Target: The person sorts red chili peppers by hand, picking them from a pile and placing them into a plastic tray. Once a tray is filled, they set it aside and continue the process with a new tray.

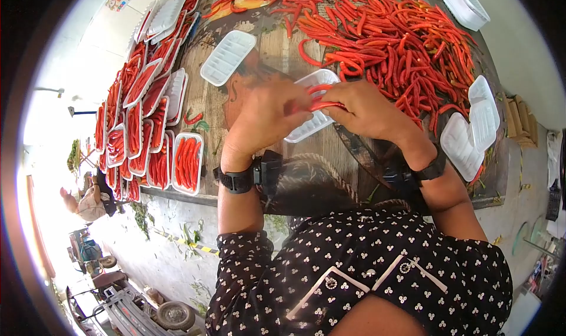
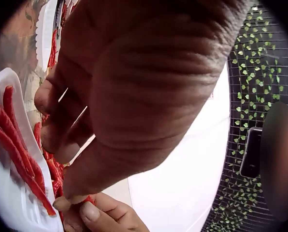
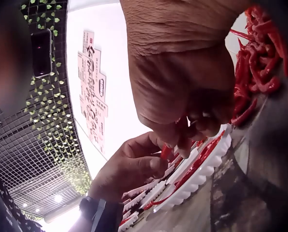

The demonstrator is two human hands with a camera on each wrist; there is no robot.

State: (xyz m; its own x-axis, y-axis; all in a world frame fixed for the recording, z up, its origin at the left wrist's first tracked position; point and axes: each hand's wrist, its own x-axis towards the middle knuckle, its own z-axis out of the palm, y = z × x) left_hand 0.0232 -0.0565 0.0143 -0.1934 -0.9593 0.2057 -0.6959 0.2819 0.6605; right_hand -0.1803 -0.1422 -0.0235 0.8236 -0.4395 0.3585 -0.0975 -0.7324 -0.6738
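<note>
Both hands meet above a white ribbed tray (image 1: 314, 125) holding several red chilies (image 2: 19, 145). The left hand (image 1: 268, 115), blurred in the head view, pinches the end of a red chili (image 3: 166, 152) between thumb and forefinger. From the other side the right hand (image 1: 370, 110) grips red chilies, its fingers curled and nearly touching the left fingertips. In the left wrist view the left hand (image 2: 144, 92) hides much of the grip; the right hand (image 2: 112, 215) shows below it. The right wrist view has the right hand (image 3: 182, 87) above the left hand (image 3: 129, 164).
A large heap of red chilies (image 1: 395, 58) covers the table's far right. Filled trays (image 1: 187, 164) are stacked at the left, and an unfilled tray (image 1: 228, 58) lies nearer the middle. More white trays (image 1: 463, 147) sit at the right edge, with a stack (image 1: 466, 7) at the far right corner.
</note>
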